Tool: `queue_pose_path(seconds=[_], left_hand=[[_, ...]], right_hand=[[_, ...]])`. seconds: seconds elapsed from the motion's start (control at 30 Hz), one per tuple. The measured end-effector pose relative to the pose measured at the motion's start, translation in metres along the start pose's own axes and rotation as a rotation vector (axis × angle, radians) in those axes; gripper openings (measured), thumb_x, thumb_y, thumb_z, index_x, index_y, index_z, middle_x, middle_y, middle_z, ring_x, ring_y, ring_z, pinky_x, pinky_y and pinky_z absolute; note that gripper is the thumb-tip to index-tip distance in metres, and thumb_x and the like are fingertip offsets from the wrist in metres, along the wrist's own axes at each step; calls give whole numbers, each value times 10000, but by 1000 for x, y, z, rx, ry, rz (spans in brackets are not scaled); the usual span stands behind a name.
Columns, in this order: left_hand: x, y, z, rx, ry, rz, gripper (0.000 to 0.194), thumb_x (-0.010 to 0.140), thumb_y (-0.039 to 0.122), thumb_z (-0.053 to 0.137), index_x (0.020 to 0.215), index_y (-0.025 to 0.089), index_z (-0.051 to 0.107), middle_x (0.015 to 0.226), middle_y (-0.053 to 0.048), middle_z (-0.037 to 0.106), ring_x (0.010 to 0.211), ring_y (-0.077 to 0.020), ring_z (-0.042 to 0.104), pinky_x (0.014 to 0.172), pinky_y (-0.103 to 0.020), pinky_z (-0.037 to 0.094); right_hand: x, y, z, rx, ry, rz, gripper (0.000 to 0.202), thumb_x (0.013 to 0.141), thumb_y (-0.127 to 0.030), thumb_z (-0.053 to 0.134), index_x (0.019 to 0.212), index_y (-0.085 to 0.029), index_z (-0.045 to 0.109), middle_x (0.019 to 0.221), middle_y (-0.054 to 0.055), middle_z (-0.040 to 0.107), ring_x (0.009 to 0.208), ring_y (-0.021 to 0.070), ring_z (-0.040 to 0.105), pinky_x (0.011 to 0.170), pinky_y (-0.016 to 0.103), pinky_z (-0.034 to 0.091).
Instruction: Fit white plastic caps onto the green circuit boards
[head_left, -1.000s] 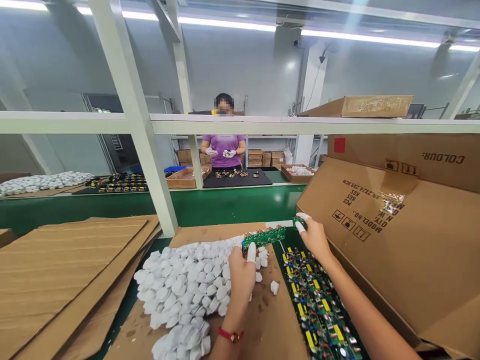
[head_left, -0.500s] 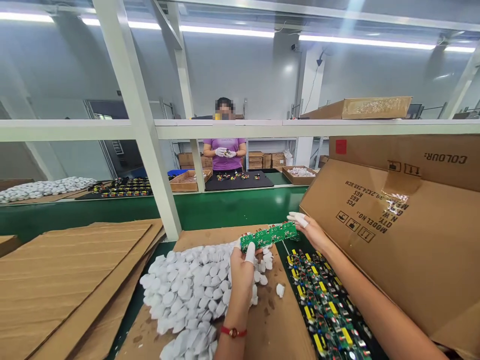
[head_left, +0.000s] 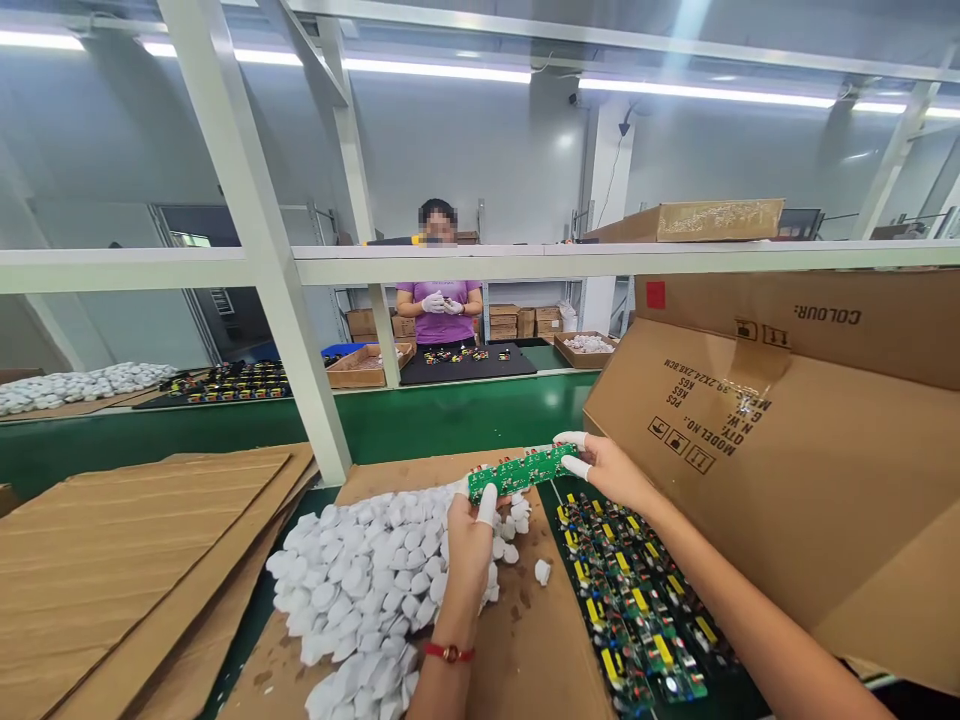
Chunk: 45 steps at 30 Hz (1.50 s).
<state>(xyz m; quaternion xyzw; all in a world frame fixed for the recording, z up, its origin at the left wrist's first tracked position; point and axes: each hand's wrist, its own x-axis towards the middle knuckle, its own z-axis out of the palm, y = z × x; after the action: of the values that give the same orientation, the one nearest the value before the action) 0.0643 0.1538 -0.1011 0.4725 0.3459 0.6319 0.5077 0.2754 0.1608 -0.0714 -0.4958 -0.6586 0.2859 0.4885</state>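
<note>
Both my hands hold a long green circuit board strip (head_left: 523, 470) level above the bench. My left hand (head_left: 469, 545) grips its left end, with a white cot on the thumb. My right hand (head_left: 609, 468) pinches the right end with white-capped fingers. Below the strip on the right lie rows of green circuit boards (head_left: 637, 610) with yellow and red parts. A heap of small white plastic shells (head_left: 367, 590) covers the brown cardboard sheet (head_left: 540, 660) under my left hand.
A large open cardboard box (head_left: 787, 460) leans at the right. Flat cardboard sheets (head_left: 127, 550) are stacked at the left. A white frame post (head_left: 300, 360) rises ahead. Beyond the green conveyor (head_left: 450, 415) a person in a purple shirt (head_left: 441, 310) handles parts at another bench.
The strip and both my hands have shifted slightly left and nearer to me. My right hand's grip moved along to the strip's right end.
</note>
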Motion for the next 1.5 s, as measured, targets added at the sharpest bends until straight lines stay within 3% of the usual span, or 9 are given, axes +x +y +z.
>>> queue_pose_path(seconds=[0.17,0.33,0.6,0.73,0.9,1.0,1.1,1.23,1.5], left_hand=[[-4,-3,3,113,-52,61,406,711,412,641,1025,167,559,968,-82,670,807,-220,663,811,-393,535],[-6,-6,4,223,-17,132,355,788,385,548,1068,167,552,1019,-103,665,938,-236,637,893,-433,494],[-16,-2,7,404,46,297,330,800,365,518,1056,174,602,1017,-114,674,976,-263,610,904,-462,457],[-20,-3,9,449,20,338,314,795,343,515,1043,180,617,1022,-118,676,965,-274,607,891,-467,451],[-13,-2,4,371,129,274,350,801,339,520,1096,158,574,1079,-145,646,1003,-279,594,920,-464,442],[-8,-4,2,271,161,203,364,802,376,525,1095,164,560,1082,-137,637,985,-258,608,906,-429,470],[-6,-7,3,193,169,155,372,787,410,540,1070,170,563,1072,-126,633,987,-239,606,907,-395,479],[-6,-7,4,160,159,132,358,758,419,587,1017,173,584,996,-107,651,983,-240,603,915,-393,469],[-10,0,8,129,116,112,393,729,446,622,992,154,599,901,-105,666,878,-242,637,842,-402,507]], right_hand=[[-7,0,1,-199,171,-42,388,726,-298,520,1065,-141,625,943,88,675,780,204,610,797,396,504],[-10,-13,12,-348,320,-59,398,737,-293,489,1056,-108,638,802,92,686,655,200,589,691,369,505],[-4,-9,34,-480,468,-36,376,802,-270,455,1099,-101,613,1088,139,660,986,234,620,889,359,480],[6,8,19,-603,418,64,337,826,-215,469,1113,-96,598,1044,123,669,943,210,636,857,321,496],[8,29,-5,-883,258,244,236,820,-77,483,1017,-84,613,1106,135,595,969,202,602,889,365,463],[8,35,-6,-1028,148,337,143,844,-96,511,951,-88,605,1044,98,604,900,175,601,842,377,481],[10,36,0,-1111,83,367,169,876,-144,512,1026,-101,577,1029,76,609,912,166,597,844,367,489],[14,41,4,-1153,77,402,233,914,-204,476,1120,-115,537,1058,80,600,916,168,603,834,372,503],[25,66,-1,-1004,61,475,194,892,-249,532,1017,-113,591,983,64,633,928,167,613,849,373,505]])
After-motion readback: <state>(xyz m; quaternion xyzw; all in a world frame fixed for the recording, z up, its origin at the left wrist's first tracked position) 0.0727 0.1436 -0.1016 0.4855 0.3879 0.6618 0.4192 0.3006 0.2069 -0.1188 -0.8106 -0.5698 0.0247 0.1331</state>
